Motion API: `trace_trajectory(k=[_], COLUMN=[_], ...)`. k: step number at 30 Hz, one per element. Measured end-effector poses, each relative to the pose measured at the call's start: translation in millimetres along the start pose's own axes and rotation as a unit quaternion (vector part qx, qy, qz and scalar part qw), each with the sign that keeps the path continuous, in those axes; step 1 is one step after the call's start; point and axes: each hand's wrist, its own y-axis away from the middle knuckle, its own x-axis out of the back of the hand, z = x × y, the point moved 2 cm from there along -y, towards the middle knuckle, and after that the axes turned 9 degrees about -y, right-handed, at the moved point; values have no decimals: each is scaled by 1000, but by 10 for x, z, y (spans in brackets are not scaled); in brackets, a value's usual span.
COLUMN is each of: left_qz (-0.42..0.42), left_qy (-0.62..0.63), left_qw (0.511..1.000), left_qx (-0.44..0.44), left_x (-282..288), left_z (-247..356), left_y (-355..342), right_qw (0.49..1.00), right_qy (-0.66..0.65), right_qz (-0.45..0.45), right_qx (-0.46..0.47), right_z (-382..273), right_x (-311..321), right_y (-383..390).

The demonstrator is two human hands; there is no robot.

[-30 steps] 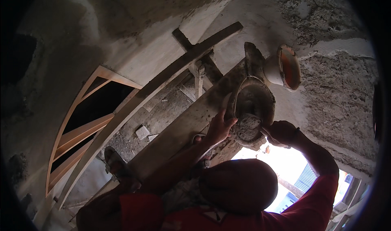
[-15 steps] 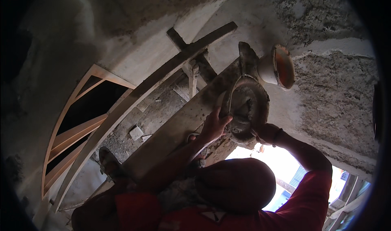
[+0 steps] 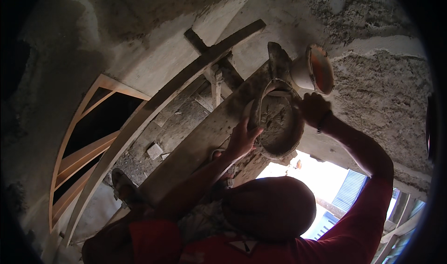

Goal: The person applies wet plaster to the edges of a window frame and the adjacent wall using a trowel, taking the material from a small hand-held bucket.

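A dark, round mortar bucket (image 3: pixel 279 153) stands tilted on a wide plank, its mouth toward me. Grey wet mortar (image 3: pixel 274 117) lies inside it. My left hand (image 3: pixel 243 138) grips the bucket's near-left rim, with the thumb over the edge. On the opposite side, my right hand (image 3: pixel 314 109) is closed in a fist against the right rim; what it holds, if anything, is hidden. Just beyond that hand sits a pale bucket (image 3: pixel 300 74) with an orange inside, tipped on its side. A dark, pointed piece (image 3: pixel 278 61) rises behind the mortar bucket.
The wide plank (image 3: pixel 186 147) runs diagonally beneath the bucket. Left of it are a long curved beam (image 3: pixel 163 94) and a wooden frame with dark openings (image 3: pixel 60 171). Rubble (image 3: pixel 154 151) lies below. Rough plastered wall (image 3: pixel 377 96) rises at the right, with a bright opening (image 3: pixel 321 185) underneath.
My right hand has moved from the bucket's lower right rim up to its upper right side. The mortar surface now shows flatter and lighter. My left hand keeps its grip.
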Motion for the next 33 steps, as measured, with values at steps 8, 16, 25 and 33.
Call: trace_trajectory(k=[8, 16, 25, 33], left_qz=[-12, -24, -23, -51], left_qy=[8, 1, 28, 25], left_qw=[1000, 999, 999, 998], left_qx=[20, 30, 38, 39], left_x=[-28, -46, -13, 24], left_z=[-105, -87, -64, -75], left_y=[-10, -3, -16, -34], right_qw=[963, 883, 511, 384], right_qy=[-168, -362, -753, -847], right_qz=[-205, -273, -337, -238], right_qx=[39, 123, -243, -279], right_z=[73, -32, -461, -477], right_x=[-730, -993, -945, -1041], right_y=[190, 342, 532, 696])
